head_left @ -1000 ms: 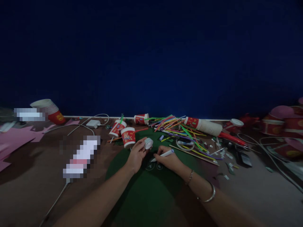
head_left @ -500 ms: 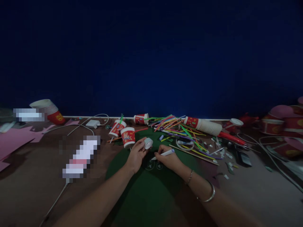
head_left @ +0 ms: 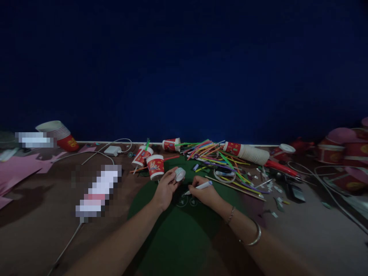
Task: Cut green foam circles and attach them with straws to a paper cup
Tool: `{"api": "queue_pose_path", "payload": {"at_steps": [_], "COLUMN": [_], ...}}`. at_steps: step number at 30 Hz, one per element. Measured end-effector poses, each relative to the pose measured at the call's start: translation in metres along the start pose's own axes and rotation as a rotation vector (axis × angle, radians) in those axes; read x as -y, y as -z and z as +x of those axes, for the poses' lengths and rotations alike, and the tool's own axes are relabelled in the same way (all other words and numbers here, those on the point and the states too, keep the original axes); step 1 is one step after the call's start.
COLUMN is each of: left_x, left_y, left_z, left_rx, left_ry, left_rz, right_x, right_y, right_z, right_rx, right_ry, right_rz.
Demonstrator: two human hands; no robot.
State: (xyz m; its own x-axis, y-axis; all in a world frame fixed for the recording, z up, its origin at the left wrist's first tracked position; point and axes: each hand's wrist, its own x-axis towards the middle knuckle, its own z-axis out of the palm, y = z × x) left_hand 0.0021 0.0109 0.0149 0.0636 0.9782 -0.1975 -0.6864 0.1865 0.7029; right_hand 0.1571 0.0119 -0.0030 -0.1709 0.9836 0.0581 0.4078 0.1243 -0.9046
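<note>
My left hand [head_left: 166, 188] is closed around a small white round object [head_left: 180, 174] with faint marks on its face; its kind is unclear. In my right hand [head_left: 203, 191] is a white marker [head_left: 201, 186], gripped like a pen with the uncapped tip pointing left. That tip is low over a dark green sheet [head_left: 169, 237], close to two white circles [head_left: 182, 200] with small shapes inside; whether it touches cannot be made out. A purple marker cap [head_left: 196, 167] lies just beyond my right hand. Left of my left hand stands a red paper cup [head_left: 155, 167].
Many coloured straws [head_left: 207, 151] spread behind my hands, near a stack of paper cups [head_left: 253, 154]. Red-handled scissors [head_left: 281, 168] and paper scraps [head_left: 270, 186] lie to the right. On the left are a white charger [head_left: 112, 150], a blurred-out phone-like object [head_left: 99, 191] and pink paper [head_left: 21, 168].
Both hands keep nearly the same place and grip. The marker tip has shifted very slightly to the right over the circles.
</note>
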Motion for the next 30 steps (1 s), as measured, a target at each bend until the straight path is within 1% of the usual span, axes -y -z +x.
{"api": "queue_pose_path", "payload": {"at_steps": [8,18,24,30], "left_x": [-0.0002,0.0012,0.0013,0.0011], "left_y": [-0.0016,0.0025,0.0021,0.0017], "left_z": [-0.0002,0.0019,0.0018,0.0018], "left_rx": [-0.002,0.009,0.003,0.002], "left_ry": [-0.005,0.003,-0.004,0.004], "left_rz": [-0.003,0.009,0.005,-0.004], "right_x": [0.005,0.0044,0.0041,0.0042], "right_y": [0.0002,0.0,0.0001,0.0001], "right_z": [-0.0009,-0.0021,-0.0016,-0.001], "right_rx": [0.018,0.064,0.057,0.032], "right_ry": [-0.033,-0.068,-0.035,-0.04], "right_rz": [0.035,0.054,0.036,0.029]}}
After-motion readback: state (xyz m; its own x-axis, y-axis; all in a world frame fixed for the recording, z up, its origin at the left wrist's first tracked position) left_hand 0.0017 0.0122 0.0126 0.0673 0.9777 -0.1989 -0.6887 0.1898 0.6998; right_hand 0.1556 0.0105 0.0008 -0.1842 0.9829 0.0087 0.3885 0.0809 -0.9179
